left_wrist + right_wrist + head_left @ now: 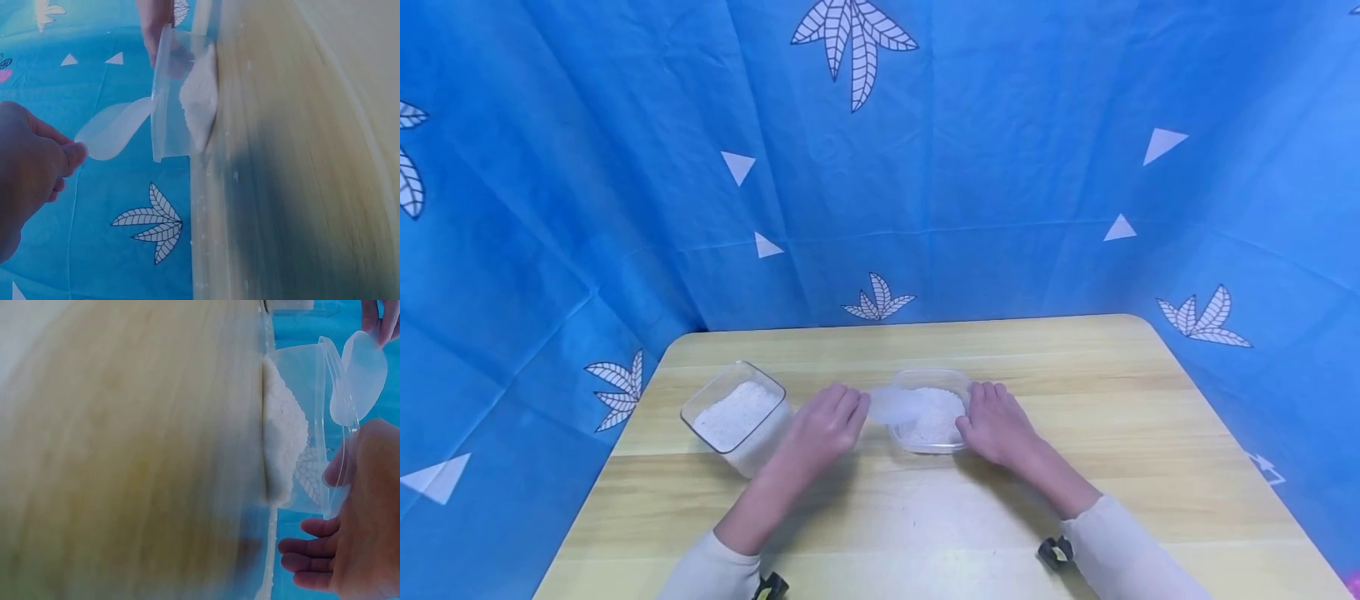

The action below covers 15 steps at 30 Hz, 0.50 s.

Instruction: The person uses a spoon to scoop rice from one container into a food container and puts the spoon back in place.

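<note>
My left hand (829,421) pinches the end of a translucent plastic scoop (112,131), whose rounded part reaches over the near rim of a clear plastic container (300,356). A mound of white granules (931,417) lies in that container, which stands on the table. At the container's right side, my right hand (369,519) grips the rim, thumb over the edge and the other fingers outside. Left of my left hand stands a taller clear bin (758,454) holding more white granules (737,415); the left forearm partly hides it.
A light wooden table (1060,375) carries both containers. Blue cloth (1015,167) with leaf and triangle prints hangs behind it and along both sides. A few tiny white specks lie on the tabletop in front of the container.
</note>
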Available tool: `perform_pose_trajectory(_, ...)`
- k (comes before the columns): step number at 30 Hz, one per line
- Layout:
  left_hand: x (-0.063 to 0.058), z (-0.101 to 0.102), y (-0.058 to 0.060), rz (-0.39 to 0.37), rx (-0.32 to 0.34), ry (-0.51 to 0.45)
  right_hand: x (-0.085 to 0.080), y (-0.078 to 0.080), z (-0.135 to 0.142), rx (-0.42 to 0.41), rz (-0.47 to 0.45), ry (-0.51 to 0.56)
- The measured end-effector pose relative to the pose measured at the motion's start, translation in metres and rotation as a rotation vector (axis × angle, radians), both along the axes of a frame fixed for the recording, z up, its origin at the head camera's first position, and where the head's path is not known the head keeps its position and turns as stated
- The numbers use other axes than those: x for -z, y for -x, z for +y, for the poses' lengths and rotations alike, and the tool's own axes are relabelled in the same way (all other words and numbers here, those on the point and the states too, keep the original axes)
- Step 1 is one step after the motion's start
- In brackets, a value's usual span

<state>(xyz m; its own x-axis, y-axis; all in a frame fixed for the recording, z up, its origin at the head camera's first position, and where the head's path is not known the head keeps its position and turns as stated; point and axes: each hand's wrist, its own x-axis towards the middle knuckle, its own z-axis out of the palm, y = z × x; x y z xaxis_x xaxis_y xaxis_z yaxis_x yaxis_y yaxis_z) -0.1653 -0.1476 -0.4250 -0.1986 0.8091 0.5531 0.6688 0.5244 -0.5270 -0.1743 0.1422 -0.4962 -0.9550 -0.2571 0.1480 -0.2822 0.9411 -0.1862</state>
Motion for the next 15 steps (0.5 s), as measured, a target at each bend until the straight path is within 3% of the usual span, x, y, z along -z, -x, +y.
perform_pose_trajectory(4,-0.012,0.005,-0.002,0.113,0.088,0.025,-0.001,0.000,0.000,-0.004,-0.003,0.001)
perform_pose_trajectory(7,-0.018,0.008,-0.004,0.151,0.128,0.063,-0.001,-0.001,0.000,0.000,-0.003,0.002)
perform_pose_trajectory(15,-0.021,0.007,-0.006,0.107,0.147,0.093,-0.002,-0.001,0.000,0.000,-0.004,0.010)
